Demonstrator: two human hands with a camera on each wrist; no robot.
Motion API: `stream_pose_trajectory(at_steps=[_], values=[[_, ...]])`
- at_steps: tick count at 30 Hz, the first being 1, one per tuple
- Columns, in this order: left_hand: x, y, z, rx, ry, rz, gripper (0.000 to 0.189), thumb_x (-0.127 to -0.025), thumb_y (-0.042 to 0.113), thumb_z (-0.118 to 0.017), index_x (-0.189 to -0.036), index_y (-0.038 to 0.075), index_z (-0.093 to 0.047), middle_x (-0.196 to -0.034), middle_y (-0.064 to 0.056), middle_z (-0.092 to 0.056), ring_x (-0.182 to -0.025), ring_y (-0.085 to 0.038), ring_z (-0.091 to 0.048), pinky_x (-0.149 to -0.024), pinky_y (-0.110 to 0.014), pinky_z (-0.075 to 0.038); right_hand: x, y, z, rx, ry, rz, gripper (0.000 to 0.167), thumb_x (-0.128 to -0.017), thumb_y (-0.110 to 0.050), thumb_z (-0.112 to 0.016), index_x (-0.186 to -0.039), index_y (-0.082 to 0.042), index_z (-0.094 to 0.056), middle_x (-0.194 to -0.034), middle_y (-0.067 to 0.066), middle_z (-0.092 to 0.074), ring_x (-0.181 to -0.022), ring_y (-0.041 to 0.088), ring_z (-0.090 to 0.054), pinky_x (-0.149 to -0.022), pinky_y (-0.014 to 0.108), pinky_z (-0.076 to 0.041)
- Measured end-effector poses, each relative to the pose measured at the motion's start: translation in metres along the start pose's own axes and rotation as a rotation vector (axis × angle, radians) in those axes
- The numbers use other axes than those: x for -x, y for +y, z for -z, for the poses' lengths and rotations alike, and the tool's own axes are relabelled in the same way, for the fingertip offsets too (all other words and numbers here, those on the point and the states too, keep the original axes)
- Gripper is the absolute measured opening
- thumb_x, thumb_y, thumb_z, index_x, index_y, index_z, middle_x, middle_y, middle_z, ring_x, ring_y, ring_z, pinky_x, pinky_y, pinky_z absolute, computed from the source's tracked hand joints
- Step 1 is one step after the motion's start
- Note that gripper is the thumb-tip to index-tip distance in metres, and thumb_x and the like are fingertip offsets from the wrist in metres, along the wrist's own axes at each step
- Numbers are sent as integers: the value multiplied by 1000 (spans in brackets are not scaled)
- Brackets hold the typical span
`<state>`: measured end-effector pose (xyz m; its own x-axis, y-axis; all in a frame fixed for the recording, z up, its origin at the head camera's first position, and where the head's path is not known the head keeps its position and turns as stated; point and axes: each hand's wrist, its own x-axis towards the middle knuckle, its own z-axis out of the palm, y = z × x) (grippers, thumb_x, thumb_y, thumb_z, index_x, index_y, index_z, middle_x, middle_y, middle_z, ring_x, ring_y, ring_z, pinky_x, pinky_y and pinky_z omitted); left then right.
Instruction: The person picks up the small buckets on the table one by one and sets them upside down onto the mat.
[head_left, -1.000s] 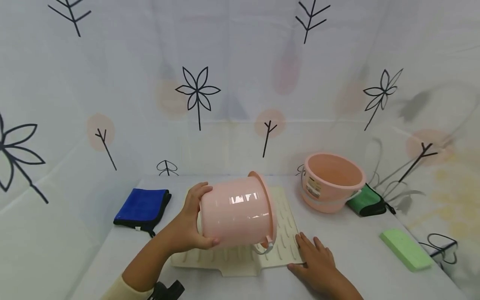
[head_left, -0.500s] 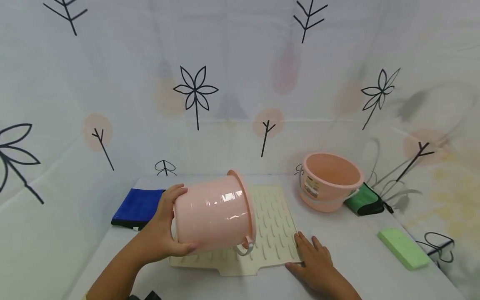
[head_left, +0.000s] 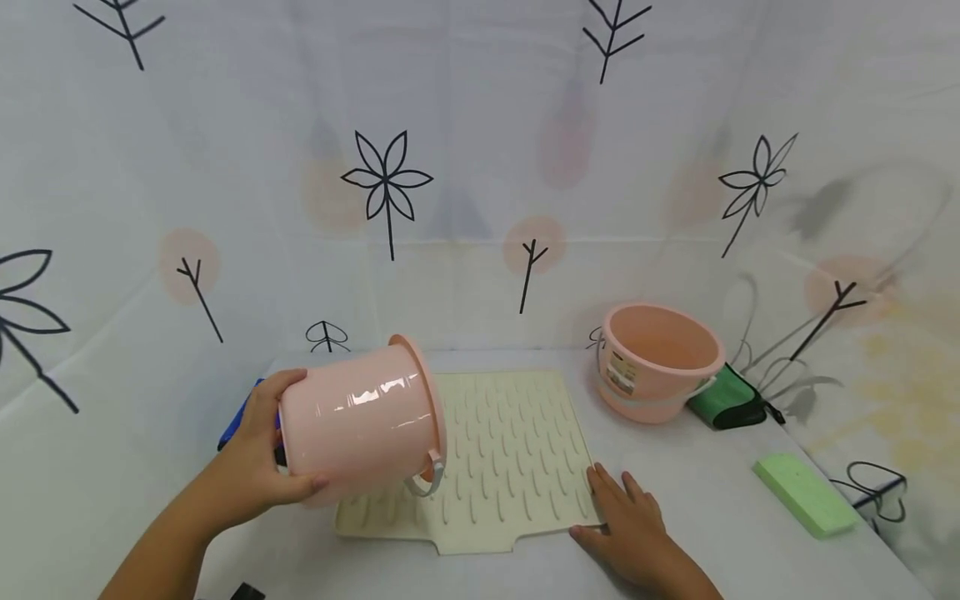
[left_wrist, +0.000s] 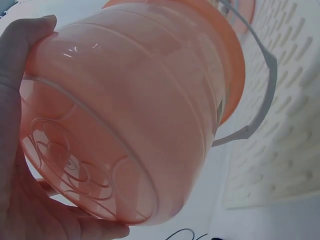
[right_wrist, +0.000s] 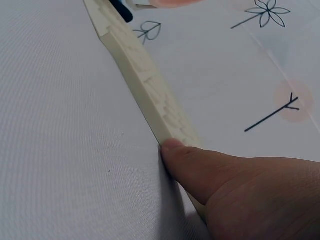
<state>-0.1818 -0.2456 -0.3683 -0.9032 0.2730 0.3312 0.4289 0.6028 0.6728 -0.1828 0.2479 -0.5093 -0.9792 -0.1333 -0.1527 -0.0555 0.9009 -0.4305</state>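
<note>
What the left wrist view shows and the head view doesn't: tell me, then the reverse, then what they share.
Only the left wrist view: the underside of the held bucket, marked with curved lines.

Only the head view: the right hand touching the mat's edge, the green block and the green cloth.

Both: the left hand gripping the tilted bucket at its base end, the bucket's grey handle, and part of the ridged mat.
</note>
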Motion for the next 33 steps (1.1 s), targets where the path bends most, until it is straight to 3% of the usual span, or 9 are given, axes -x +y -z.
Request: stream_pose_trajectory(at_steps=[3, 8, 16, 23, 26, 30, 33], values=[[4, -2, 12, -10, -11, 11, 121, -72, 27, -96, -162, 32, -15, -157, -11, -23, -119, -42, -56, -74, -33, -62, -3, 1, -2, -1, -8, -4, 113, -85, -74, -69, -164, -3, -30, -171, 21, -25, -152, 64, -8, -112, 86, -6], [8, -4, 28, -34, -4, 44, 119, -73, 23, -95, -162, 29, -16, -155, -14, -23, -117, -43, -57, -71, -29, -59, -4, 3, -2, -11, -18, -23, 115, -84, -74, -69, -164, -3, -28, -172, 20, -23, -153, 63, -5, -112, 85, -3], [6, -2, 43, -141, -28, 114, 117, -75, 35, -93, -162, 22, -18, -153, -20, -25, -122, -41, -46, -76, -44, -54, -3, 1, -2, 5, -11, -6, 113, -85, -74, -68, -164, -3, -29, -172, 20, -23, -152, 64, -7, -112, 86, -4], [-6, 5, 31, -144, -66, 167, 117, -77, 45, -91, -163, 17, -17, -155, -22, -22, -125, -43, -43, -80, -50, -54, -1, -1, -1, -4, -17, -15, 113, -85, -73, -69, -164, -4, -29, -172, 19, -22, -153, 63, -6, -112, 85, -4], [-15, 12, 23, -185, -65, 207, 120, -76, 52, -90, -165, 17, -16, -156, -26, -22, -125, -46, -46, -79, -54, -57, -1, -2, -1, -3, -13, 1, 112, -86, -73, -68, -165, -4, -29, -172, 20, -23, -152, 64, -6, -112, 86, -5], [-29, 20, 4, -242, -62, 266, 126, -73, 64, -87, -166, 19, -15, -156, -30, -23, -123, -52, -51, -77, -57, -60, -2, -2, 0, 7, -23, -16, 113, -85, -75, -67, -165, -4, -29, -172, 20, -23, -152, 64, -7, -112, 85, -6], [-39, 21, -14, -271, -54, 282, 127, -70, 71, -86, -166, 22, -18, -157, -30, -24, -127, -55, -48, -75, -61, -60, -3, -1, 1, 11, -31, -33, 114, -85, -75, -68, -165, -4, -28, -172, 20, -23, -152, 63, -7, -113, 84, -6]])
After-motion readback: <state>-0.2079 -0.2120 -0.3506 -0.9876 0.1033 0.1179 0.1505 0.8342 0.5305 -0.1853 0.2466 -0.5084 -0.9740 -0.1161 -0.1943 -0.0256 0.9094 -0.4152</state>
